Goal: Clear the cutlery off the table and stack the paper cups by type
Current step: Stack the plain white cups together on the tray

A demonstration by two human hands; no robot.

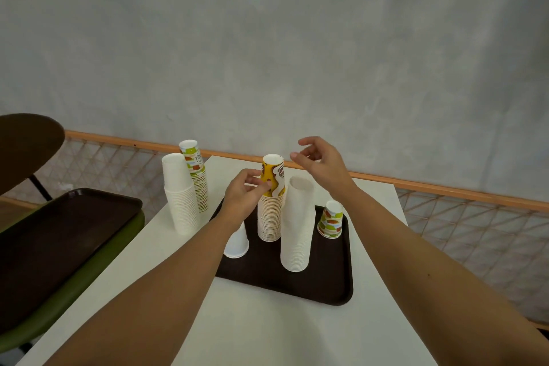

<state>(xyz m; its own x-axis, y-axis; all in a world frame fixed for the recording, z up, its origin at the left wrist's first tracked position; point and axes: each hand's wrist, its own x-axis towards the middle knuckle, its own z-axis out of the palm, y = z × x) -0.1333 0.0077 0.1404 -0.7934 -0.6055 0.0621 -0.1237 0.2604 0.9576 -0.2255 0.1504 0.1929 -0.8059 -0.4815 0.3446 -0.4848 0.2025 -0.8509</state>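
**Yellow cup being seated on its matching stack**

Head view: your left hand pinches the yellow cup atop the yellow stack, judged to be nesting like with like. Your right hand hovers beside it, fingers loose, holding nothing. The stack stands on the brown tray beside a white stack; one green-patterned cup is unsorted. No cutlery visible. White table, pale mottled wall behind

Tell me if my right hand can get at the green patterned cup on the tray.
Probably yes. The right hand is open and empty, and the green patterned cup stands alone near the right edge of the tray, with nothing over it.
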